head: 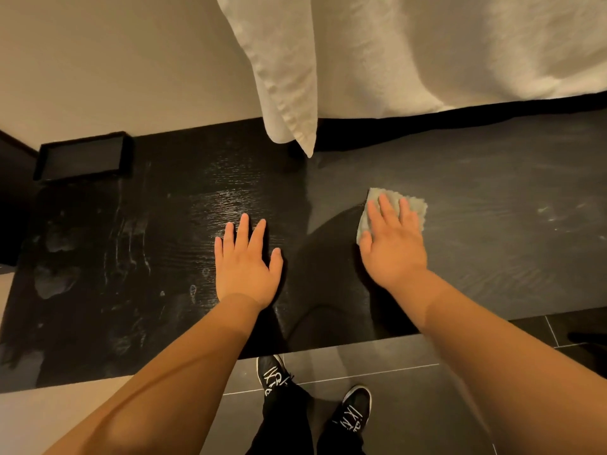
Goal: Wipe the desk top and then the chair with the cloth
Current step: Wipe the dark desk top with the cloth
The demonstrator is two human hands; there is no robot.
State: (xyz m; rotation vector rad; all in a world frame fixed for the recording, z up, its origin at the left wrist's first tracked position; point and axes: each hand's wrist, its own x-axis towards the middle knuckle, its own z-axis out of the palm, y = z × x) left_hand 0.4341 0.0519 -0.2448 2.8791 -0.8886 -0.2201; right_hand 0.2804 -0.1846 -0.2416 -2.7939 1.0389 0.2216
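The right hand (392, 244) lies flat on the grey-green cloth (414, 203), fingers straight and slightly spread, pressing it to the black desk top (164, 224) right of the middle, midway between the far and near edges. The left hand (244, 264) rests palm-down on bare wood near it, fingers spread, holding nothing. 1 black tray (126, 152) sits at the far left corner. A white curtain (394, 44) hangs over the far edge.

A single wide-angle view from the head, looking forward and steeply down, close above the black bench (164, 244). Both forearms come in from the bottom edge. White fabric (427, 50) fills the top, and the tiled floor (410, 408) and shoes (356, 410) show directly below.
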